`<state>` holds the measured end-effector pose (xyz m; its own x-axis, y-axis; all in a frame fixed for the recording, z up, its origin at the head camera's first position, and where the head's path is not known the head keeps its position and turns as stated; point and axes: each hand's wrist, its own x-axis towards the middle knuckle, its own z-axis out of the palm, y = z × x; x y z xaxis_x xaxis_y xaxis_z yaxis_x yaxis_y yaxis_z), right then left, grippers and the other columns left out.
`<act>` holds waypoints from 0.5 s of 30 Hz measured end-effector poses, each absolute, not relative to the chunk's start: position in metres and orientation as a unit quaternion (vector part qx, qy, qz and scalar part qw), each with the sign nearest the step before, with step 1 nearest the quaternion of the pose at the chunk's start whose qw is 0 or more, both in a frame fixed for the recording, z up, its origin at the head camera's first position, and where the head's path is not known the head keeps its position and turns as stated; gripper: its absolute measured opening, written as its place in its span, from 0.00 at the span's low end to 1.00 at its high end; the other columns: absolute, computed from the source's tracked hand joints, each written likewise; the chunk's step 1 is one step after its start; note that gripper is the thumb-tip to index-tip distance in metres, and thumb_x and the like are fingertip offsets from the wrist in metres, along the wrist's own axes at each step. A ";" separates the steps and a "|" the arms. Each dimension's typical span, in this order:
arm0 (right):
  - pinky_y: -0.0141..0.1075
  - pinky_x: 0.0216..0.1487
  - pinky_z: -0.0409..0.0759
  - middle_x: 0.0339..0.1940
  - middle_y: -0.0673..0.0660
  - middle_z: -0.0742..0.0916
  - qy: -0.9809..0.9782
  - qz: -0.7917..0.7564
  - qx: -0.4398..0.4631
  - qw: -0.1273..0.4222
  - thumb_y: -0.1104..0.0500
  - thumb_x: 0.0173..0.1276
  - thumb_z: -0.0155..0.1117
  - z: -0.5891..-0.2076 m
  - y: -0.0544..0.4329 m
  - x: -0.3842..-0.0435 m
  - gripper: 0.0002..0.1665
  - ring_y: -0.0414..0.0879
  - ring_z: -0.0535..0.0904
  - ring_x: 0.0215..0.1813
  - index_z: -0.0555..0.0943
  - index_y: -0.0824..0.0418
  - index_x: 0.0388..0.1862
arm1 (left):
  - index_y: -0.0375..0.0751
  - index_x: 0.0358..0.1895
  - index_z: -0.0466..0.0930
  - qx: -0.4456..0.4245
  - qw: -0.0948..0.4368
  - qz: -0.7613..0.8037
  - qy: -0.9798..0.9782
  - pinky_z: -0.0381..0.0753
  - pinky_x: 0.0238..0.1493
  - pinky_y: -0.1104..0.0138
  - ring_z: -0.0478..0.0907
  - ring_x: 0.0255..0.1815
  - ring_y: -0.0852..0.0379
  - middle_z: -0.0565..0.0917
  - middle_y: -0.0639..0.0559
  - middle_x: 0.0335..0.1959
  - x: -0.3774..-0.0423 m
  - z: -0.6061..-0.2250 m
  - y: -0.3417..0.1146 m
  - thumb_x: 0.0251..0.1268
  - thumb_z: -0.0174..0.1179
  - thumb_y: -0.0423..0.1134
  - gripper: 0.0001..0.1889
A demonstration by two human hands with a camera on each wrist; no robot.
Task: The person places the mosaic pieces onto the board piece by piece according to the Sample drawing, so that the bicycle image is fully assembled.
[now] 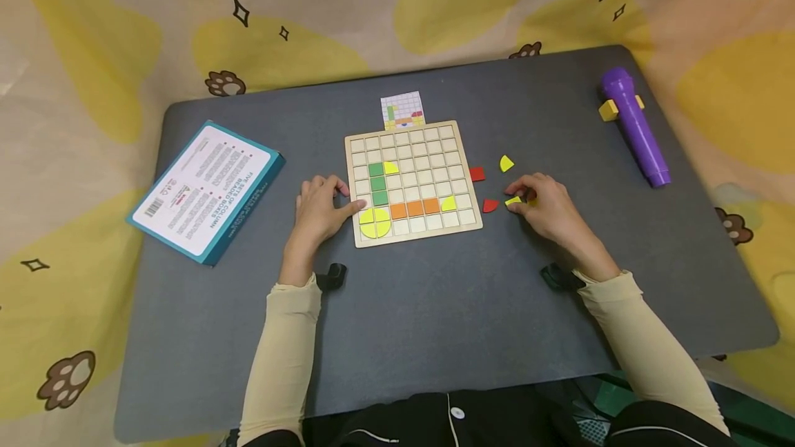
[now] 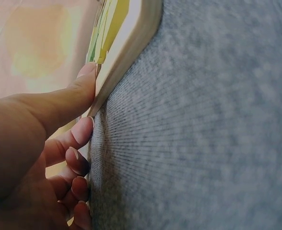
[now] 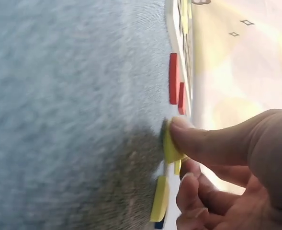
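A wooden grid board (image 1: 417, 225) lies mid-table, carrying green squares (image 1: 378, 183), orange squares (image 1: 415, 208) and yellow quarter-circle tiles (image 1: 375, 222). My left hand (image 1: 318, 209) holds its left edge, thumb on top and index fingertip against the side in the left wrist view. To the right of the board, my right hand (image 1: 546, 205) pinches a yellow tile (image 3: 169, 141) between thumb and fingers, low over the table. Another yellow tile (image 3: 160, 199) lies beneath that hand. Close by are a red square (image 1: 477, 174), a red quarter-circle (image 1: 490, 205) and a loose yellow quarter-circle (image 1: 506, 163).
Behind the board, a printed pattern card (image 1: 404, 103) is partly covered by its top edge. A teal box (image 1: 205, 188) lies at the left of the grey table (image 1: 435, 323). On the far right is a purple cylinder (image 1: 636, 128) with yellow blocks beside it.
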<state>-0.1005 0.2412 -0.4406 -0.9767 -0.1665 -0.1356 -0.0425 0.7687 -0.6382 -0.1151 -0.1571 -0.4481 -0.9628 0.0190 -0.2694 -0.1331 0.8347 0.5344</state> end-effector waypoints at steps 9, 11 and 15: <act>0.44 0.46 0.68 0.38 0.63 0.85 0.926 -0.362 -0.094 0.045 0.68 0.73 0.70 -0.442 0.220 -0.103 0.07 0.55 0.74 0.40 0.90 0.65 0.48 | 0.41 0.48 0.75 -0.023 0.126 0.288 0.949 0.58 0.55 0.50 0.61 0.56 0.40 0.70 0.41 0.49 -0.114 -0.449 -0.158 0.72 0.70 0.54 0.21; 0.44 0.47 0.69 0.37 0.61 0.86 0.921 -0.376 -0.090 0.039 0.66 0.71 0.72 -0.443 0.213 -0.103 0.04 0.54 0.76 0.40 0.89 0.64 0.44 | 0.41 0.48 0.75 -0.024 0.127 0.290 0.948 0.58 0.56 0.50 0.61 0.57 0.40 0.70 0.41 0.49 -0.114 -0.449 -0.157 0.72 0.70 0.54 0.21; 0.36 0.44 0.73 0.34 0.60 0.88 0.910 -0.407 -0.074 0.030 0.63 0.68 0.77 -0.445 0.201 -0.104 0.06 0.50 0.81 0.37 0.87 0.62 0.38 | 0.41 0.48 0.75 -0.027 0.127 0.291 0.948 0.58 0.57 0.49 0.61 0.58 0.40 0.70 0.41 0.49 -0.115 -0.448 -0.156 0.71 0.70 0.53 0.21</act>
